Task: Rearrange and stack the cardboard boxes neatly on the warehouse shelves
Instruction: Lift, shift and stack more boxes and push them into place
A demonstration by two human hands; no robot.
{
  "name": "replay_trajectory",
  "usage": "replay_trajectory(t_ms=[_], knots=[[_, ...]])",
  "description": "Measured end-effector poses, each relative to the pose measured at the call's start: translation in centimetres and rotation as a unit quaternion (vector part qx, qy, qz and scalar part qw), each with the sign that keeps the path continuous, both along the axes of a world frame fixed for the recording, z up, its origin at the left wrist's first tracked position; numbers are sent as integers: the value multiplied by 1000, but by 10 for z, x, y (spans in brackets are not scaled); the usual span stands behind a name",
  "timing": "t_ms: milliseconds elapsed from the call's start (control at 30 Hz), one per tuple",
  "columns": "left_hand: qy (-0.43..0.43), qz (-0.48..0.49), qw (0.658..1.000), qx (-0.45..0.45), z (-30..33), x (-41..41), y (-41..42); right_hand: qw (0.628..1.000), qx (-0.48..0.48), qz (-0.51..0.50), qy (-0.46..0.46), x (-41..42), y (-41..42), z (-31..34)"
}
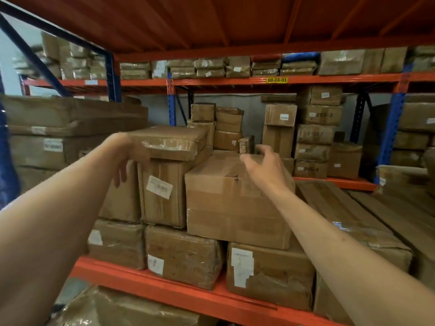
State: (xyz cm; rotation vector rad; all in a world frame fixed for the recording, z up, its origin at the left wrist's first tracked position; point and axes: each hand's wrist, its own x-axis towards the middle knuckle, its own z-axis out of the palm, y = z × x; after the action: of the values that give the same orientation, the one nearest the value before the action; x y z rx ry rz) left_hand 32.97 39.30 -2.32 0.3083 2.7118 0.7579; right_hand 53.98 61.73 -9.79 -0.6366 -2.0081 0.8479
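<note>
A big brown cardboard box (235, 203) is sitting on other boxes on the near orange shelf (150, 281), its top taped and a bit dented. The right hand (266, 168) is hovering over its top with loose, spread fingers, holding nothing. The left hand (124, 158) is hanging loose by a flat taped box (169, 142) to the left, holding nothing.

Dim, warm warehouse light, pretty soft overall

Wide-angle lens bends the shelf beams (259, 81) at the edges. Left hand (124, 158) is motion-blurred, far-left boxes (70, 60) smeared too. Tape (169, 144) on the top box catches some glare; gaps between boxes go dark.
</note>
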Motion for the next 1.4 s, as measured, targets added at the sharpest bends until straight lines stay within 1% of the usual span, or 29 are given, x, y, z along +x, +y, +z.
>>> replay_trajectory(t_ms=[33, 67, 100, 133, 167, 233, 267, 333, 367, 433, 467, 567, 700, 733, 800, 867, 933, 967, 1033, 1100, 1167, 1200, 1233, 1267, 1300, 1333, 1400], knots=[[1, 20, 999, 38, 4, -13, -12, 1000, 21, 8, -9, -15, -12, 10], [23, 43, 994, 93, 6, -27, -23, 999, 36, 18, -20, -30, -25, 20], [51, 66, 983, 165, 9, -38, -31, 998, 27, 38, -34, -47, -37, 27], [73, 77, 965, 240, 10, -49, -37, 996, -10, 66, -51, -63, -50, 33], [67, 84, 944, 311, 10, -56, -39, 990, -70, 98, -69, -78, -61, 38], [13, 75, 910, 407, 6, -64, -37, 957, -227, 161, -81, -103, -80, 47], [-11, 60, 901, 430, 2, -65, -32, 939, -285, 175, -75, -114, -85, 49], [-24, 43, 893, 447, -6, -61, -18, 915, -359, 178, -37, -134, -87, 51], [-19, 58, 883, 464, -10, -60, -9, 909, -381, 171, -6, -144, -83, 51], [-6, 105, 851, 515, -17, -65, 7, 899, -404, 157, 55, -162, -70, 47], [-2, 112, 838, 533, -18, -66, 13, 899, -404, 149, 78, -165, -62, 46], [-7, 103, 823, 559, -16, -60, 31, 899, -401, 128, 120, -151, -48, 47], [-49, 52, 801, 594, -15, -30, 67, 926, -345, 59, 138, -109, -24, 58], [-54, 40, 801, 595, -17, -22, 79, 930, -337, 40, 141, -96, -17, 60], [-59, 6, 809, 585, -21, -6, 100, 930, -334, 15, 151, -69, -4, 59], [-54, -25, 826, 560, -23, 9, 115, 921, -355, -6, 158, -49, 9, 51], [-55, -59, 852, 517, -26, 21, 123, 914, -374, -18, 157, -38, 23, 41], [-54, -76, 870, 485, -28, 28, 124, 917, -370, -22, 150, -36, 30, 35], [-40, -101, 897, 429, -37, 32, 121, 939, -321, -47, 112, -34, 40, 27], [9, -100, 924, 368, -41, 28, 112, 968, -235, -77, 38, -33, 42, 22], [104, -99, 959, 246, -39, 25, 100, 985, -146, -90, -25, -30, 37, 21], [168, -99, 966, 167, -35, 25, 96, 988, -113, -91, -52, -30, 35, 21], [240, -98, 962, 88, -30, 25, 96, 988, -73, -103, -83, -30, 34, 21], [312, -94, 945, 19, -26, 26, 97, 983, -24, -129, -127, -31, 34, 21], [376, -93, 921, -31, -25, 26, 101, 971, 26, -164, -170, -32, 33, 21], [422, -97, 900, -54, -26, 26, 106, 957, 69, -192, -206, -32, 32, 21], [463, -113, 878, -57, -33, 24, 114, 948, 97, -193, -235, -35, 33, 19]])
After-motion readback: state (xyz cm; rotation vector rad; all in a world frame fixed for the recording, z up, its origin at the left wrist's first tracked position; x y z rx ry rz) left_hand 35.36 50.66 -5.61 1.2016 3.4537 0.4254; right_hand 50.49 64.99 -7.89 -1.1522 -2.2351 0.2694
